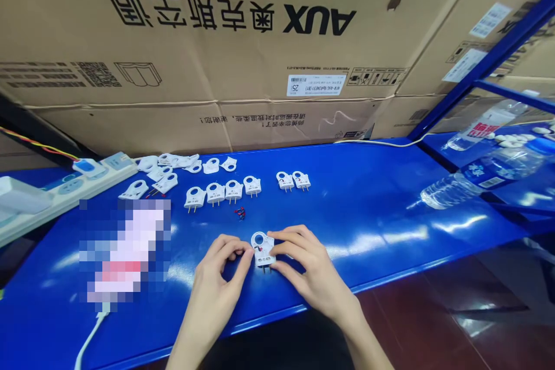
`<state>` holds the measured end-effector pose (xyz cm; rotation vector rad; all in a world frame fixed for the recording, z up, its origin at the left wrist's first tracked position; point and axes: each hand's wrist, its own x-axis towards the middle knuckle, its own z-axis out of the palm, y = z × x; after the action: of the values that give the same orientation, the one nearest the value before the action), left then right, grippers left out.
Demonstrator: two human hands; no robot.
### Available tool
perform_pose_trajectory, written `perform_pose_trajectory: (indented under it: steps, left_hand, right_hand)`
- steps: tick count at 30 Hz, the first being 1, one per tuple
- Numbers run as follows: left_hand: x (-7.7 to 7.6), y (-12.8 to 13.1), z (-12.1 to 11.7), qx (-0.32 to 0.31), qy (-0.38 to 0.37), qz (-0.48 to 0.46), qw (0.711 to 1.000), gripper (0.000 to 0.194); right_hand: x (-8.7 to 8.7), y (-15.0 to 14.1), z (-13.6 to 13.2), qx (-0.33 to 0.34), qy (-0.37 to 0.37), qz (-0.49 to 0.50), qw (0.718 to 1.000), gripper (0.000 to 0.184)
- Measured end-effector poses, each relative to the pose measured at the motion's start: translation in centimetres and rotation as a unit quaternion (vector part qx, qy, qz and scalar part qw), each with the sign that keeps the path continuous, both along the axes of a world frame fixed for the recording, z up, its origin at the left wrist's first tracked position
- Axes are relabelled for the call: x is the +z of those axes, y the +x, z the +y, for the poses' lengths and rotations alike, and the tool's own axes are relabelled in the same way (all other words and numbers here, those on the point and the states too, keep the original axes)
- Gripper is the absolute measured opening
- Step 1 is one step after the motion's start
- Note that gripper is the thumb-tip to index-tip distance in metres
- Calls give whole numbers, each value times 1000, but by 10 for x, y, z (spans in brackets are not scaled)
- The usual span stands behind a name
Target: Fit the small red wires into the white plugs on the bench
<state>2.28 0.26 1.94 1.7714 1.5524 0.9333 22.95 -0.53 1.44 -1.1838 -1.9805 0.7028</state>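
A small white plug half with a round hole and two metal prongs lies on the blue table between my hands. My right hand pinches its right side with thumb and fingers. My left hand curls beside its left edge, fingertips touching it. Several more white plug pieces sit in a row farther back, with two apart to the right. Tiny red and black parts lie just behind the held plug.
A white power strip with a blue plug lies at the left. Large cardboard boxes stand behind the table. Two plastic water bottles lie at the right by a blue frame. A blurred patch covers something at the left front.
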Motion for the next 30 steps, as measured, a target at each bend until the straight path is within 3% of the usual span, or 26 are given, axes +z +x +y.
perform_pose_trajectory:
  steps: [11, 30]
  left_hand:
    - [-5, 1, 0, -1, 57, 29, 998, 24]
    - [-4, 0, 1, 5, -28, -3, 1000, 33]
  right_hand:
    - [0, 0, 0, -5, 15, 9, 1000, 10]
    - [-1, 1, 0, 1, 42, 18, 999, 11]
